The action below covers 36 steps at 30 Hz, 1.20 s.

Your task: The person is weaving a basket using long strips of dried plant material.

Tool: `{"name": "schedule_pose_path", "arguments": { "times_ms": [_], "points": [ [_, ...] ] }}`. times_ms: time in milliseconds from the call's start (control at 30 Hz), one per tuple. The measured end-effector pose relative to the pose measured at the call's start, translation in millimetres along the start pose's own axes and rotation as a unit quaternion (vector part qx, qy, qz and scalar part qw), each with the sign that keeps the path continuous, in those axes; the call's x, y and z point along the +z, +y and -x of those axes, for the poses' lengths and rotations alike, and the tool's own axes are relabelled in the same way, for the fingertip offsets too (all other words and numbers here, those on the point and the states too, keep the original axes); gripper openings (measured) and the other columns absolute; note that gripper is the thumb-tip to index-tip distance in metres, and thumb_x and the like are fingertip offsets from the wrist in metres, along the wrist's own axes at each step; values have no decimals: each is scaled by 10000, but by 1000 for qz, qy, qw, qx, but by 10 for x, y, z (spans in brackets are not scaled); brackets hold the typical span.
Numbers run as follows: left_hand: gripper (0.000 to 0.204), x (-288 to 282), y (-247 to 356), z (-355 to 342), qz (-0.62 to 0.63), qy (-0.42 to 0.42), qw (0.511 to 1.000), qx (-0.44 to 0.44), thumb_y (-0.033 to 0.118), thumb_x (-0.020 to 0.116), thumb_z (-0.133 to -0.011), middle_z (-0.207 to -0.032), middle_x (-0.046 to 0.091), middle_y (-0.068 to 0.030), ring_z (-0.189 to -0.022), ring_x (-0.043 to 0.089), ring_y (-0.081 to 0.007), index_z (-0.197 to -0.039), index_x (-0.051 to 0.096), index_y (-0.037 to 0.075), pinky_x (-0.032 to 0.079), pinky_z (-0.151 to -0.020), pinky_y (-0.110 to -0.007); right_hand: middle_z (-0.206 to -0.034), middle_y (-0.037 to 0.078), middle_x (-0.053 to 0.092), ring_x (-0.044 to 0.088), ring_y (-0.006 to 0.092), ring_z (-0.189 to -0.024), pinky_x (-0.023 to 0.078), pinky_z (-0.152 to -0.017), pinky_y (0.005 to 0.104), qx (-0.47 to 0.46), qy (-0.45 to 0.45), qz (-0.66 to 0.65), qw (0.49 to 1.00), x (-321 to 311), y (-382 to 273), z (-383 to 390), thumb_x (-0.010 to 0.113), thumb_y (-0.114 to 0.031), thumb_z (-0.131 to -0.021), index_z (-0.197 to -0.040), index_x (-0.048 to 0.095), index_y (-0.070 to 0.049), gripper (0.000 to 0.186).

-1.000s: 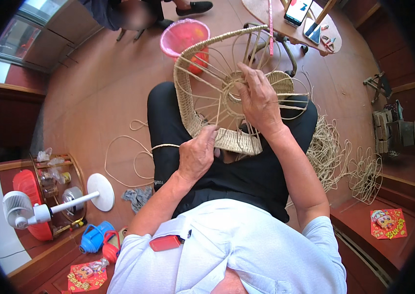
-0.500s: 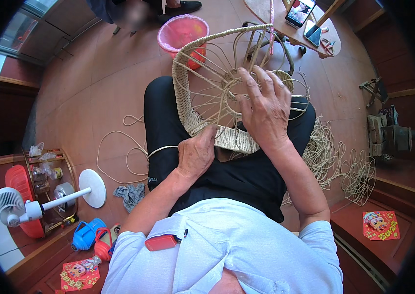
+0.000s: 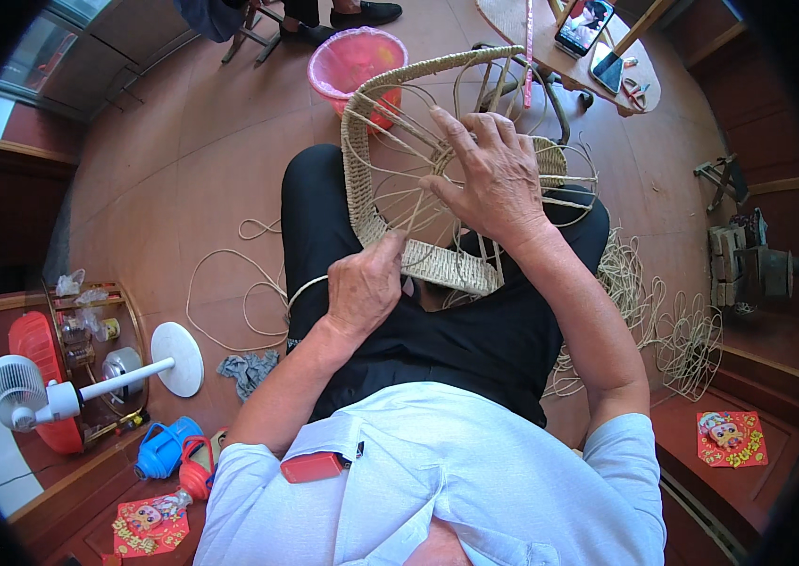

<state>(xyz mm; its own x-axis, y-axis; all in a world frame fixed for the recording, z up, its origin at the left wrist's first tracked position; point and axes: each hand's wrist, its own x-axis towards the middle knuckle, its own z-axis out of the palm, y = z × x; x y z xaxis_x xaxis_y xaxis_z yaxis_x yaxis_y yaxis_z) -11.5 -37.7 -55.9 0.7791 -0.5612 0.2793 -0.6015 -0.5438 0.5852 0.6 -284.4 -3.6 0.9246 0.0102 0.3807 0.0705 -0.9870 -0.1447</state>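
Observation:
A woven rope frame (image 3: 358, 179) with a thick braided border lies across my lap. Thin cords run inward from that border toward a small coiled ring, partly covered by my right hand. My left hand (image 3: 366, 283) is closed, pinching a cord at the near left edge of the weave; a long strand trails from it over my left thigh. Above the middle of the frame, my right hand (image 3: 494, 174) has its thumb and forefinger spread apart, touching the cords beside the ring. Whatever lies under its palm is hidden.
A pink-lined red bucket (image 3: 358, 66) stands beyond the frame. Loose cord (image 3: 640, 292) heaps on the floor at right. A table (image 3: 536, 33) holds phones and red-handled cutters. To the left are a white fan (image 3: 116, 385) and a blue flask (image 3: 168, 448). Another person's shoes (image 3: 366, 14) show at the top.
My right hand has shifted left across the cords, its thumb and forefinger now farther over the ring. My left hand has moved slightly left, still pinching the cord.

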Motion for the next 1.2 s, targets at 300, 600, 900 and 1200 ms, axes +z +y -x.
{"name": "schedule_pose_path", "arguments": {
  "times_ms": [300, 600, 900, 1200],
  "points": [
    [91, -231, -224, -481, -31, 107, 993, -25, 154, 711, -1080, -968, 747, -145, -865, 772, -388, -1150, 701, 97, 611, -728, -468, -1372, 141, 648, 585, 322, -1368, 487, -1119, 496, 35, -35, 2, 999, -29, -56, -78, 916, -497, -839, -1650, 508, -66, 1004],
    [148, -157, -306, -555, -169, 45, 982, 77, 96, 728, -912, -1027, 697, -71, -1008, 659, -310, -1059, 739, 104, 470, -910, -450, -1350, 129, 651, 593, 329, -1348, 510, -1066, 502, 25, -28, 3, 999, -21, -5, -103, 924, -480, -835, -1609, 547, -99, 941],
    [200, -126, -389, -723, -202, 54, 973, 96, 224, 817, -876, -916, 643, -75, -946, 611, -303, -921, 645, 132, 437, -860, -472, -1294, 150, 685, 622, 355, -1293, 529, -1027, 510, -55, -30, -25, 998, -49, 253, -115, 856, -426, -921, -1591, 549, -41, 832],
    [108, -926, -498, -1726, -251, 61, 930, 260, 233, 750, -981, -1028, 727, -34, -1108, 659, -272, -1036, 741, 141, 445, -1106, -518, -1069, 204, 787, 768, 413, -1048, 602, -929, 522, 65, -6, -106, 992, -136, 458, -271, 800, -236, -1005, -1565, 551, -16, 651]
  ]
}}
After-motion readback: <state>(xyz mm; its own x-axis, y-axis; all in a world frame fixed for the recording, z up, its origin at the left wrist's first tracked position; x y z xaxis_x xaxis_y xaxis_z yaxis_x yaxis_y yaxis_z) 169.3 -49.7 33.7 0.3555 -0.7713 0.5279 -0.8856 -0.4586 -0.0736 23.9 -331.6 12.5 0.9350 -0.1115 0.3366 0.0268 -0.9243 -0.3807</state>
